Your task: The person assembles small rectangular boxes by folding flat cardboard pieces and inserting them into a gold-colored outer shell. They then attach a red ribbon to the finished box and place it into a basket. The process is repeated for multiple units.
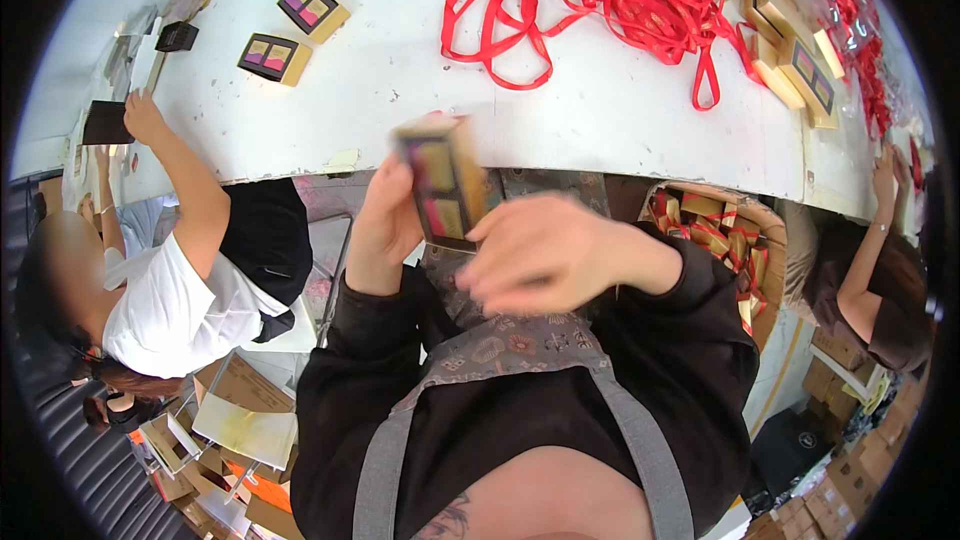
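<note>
My left hand [385, 215] is wrapped round the side of a small gold gift box [437, 180], held tilted up just off the table's near edge. The box has a black face with two windows, showing yellowish and pink pieces; it is blurred. Close by its lower right corner is my right hand [550, 250], its fingers smeared by motion. Whether those fingers touch the box I cannot make out. Two similar boxes lie on the table to the far left, a purple-and-pink one [312, 10] and another one [272, 57] nearer me.
Tangled red ribbon [640, 0] is heaped on the white table [350, 105]. Gold boxes [790, 70] are stacked at its right. A carton [775, 230] by my right arm holds ribboned gold boxes. Co-workers sit at left [170, 300] and right [880, 280].
</note>
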A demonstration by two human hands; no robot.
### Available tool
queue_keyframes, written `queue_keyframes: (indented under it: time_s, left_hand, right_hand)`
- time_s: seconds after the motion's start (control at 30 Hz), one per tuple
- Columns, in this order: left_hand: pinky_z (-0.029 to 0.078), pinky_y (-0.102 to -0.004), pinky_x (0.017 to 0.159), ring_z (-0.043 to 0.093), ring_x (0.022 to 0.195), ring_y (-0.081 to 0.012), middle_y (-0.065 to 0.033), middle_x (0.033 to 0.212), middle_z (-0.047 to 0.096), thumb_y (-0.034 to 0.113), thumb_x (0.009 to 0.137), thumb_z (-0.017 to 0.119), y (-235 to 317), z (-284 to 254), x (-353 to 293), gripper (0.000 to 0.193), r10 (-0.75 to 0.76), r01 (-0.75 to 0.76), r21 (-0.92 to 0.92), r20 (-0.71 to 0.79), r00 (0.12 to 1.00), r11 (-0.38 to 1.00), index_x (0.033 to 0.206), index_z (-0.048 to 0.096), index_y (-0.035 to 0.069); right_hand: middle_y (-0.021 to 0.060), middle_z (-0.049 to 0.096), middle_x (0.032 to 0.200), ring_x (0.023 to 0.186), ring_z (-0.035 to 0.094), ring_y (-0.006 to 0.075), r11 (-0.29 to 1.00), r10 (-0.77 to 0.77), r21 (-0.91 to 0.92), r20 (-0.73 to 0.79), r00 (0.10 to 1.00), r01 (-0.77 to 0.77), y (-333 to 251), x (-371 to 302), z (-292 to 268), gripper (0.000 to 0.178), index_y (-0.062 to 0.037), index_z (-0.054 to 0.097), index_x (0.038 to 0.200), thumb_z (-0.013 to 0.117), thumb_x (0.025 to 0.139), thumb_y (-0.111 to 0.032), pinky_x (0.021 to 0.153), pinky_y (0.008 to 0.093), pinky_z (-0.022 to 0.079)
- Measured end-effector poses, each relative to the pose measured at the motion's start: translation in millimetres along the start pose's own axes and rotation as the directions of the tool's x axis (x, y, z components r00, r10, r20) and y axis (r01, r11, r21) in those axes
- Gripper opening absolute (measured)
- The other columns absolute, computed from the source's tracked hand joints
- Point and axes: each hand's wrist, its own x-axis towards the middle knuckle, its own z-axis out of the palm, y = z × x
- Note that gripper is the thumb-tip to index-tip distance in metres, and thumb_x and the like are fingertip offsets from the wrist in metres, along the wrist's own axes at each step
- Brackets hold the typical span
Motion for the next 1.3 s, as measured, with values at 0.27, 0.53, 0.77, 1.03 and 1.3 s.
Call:
queue_keyframes:
  time_s: [0.27, 0.53, 0.77, 1.03, 1.3]
  left_hand:
    - [0.055, -0.0404, 0.076, 0.064, 0.091, -0.0294, -0.0186, 0.105, 0.058, 0.018, 0.091, 0.047, 10, 9, 41, 0.044, 0.065, -0.041, 0.127, -0.192, 0.979, 0.991, 0.131, 0.035, 0.003]
    - [0.055, -0.0363, 0.076, 0.064, 0.091, -0.0274, -0.0174, 0.105, 0.060, 0.022, 0.095, 0.041, 16, 67, 92, 0.032, 0.162, -0.166, 0.173, 0.039, 0.986, 0.971, 0.121, 0.043, 0.003]
    - [0.054, -0.0339, 0.070, 0.064, 0.084, -0.0195, -0.0126, 0.096, 0.062, 0.034, 0.095, 0.047, 4, 48, 93, 0.040, 0.150, -0.138, 0.143, -0.071, 0.986, 0.980, 0.115, 0.051, 0.000]
    - [0.052, -0.0306, 0.065, 0.060, 0.077, -0.0133, -0.0063, 0.088, 0.059, 0.029, 0.092, 0.051, 17, 71, 69, 0.028, 0.320, -0.288, 0.170, -0.214, 0.923, 0.942, 0.105, 0.051, 0.004]
    - [0.056, -0.0358, 0.072, 0.062, 0.094, -0.0260, -0.0153, 0.109, 0.055, 0.006, 0.086, 0.054, 20, 83, 52, 0.048, 0.413, -0.394, 0.360, 0.027, 0.910, 0.846, 0.130, 0.035, 0.007]
  right_hand:
    - [0.0035, 0.063, 0.067, 0.065, 0.060, 0.0174, 0.677, 0.242, -0.538, -0.482, 0.842, -0.502, 84, 49, -117, 0.016, -0.0053, 0.068, 0.078, 0.066, 0.083, -0.021, 0.069, 0.0323, 0.047]
    - [0.0029, 0.065, 0.073, 0.065, 0.057, 0.0062, 0.860, 0.420, -0.115, -0.396, 0.817, -0.498, 7, 98, -121, 0.026, -0.0003, 0.069, 0.086, 0.065, 0.087, -0.026, 0.060, 0.0209, 0.047]
    - [0.0015, 0.062, 0.069, 0.064, 0.056, 0.0051, 0.816, 0.576, 0.064, -0.181, 0.797, -0.575, -23, 32, -54, 0.013, 0.0014, 0.067, 0.086, 0.068, 0.083, -0.012, 0.060, 0.0219, 0.046]
    - [0.0039, 0.063, 0.098, 0.095, 0.056, 0.0096, 0.747, 0.581, 0.483, -0.137, 0.802, -0.458, 19, -17, -12, 0.041, -0.0002, 0.055, 0.110, 0.074, 0.074, -0.004, 0.087, 0.0262, 0.043]
    - [0.0023, 0.062, 0.093, 0.089, 0.057, 0.0085, 0.677, 0.574, 0.659, -0.192, 0.796, -0.329, 34, -12, 14, 0.030, -0.0021, 0.056, 0.102, 0.072, 0.077, -0.004, 0.080, 0.0245, 0.046]
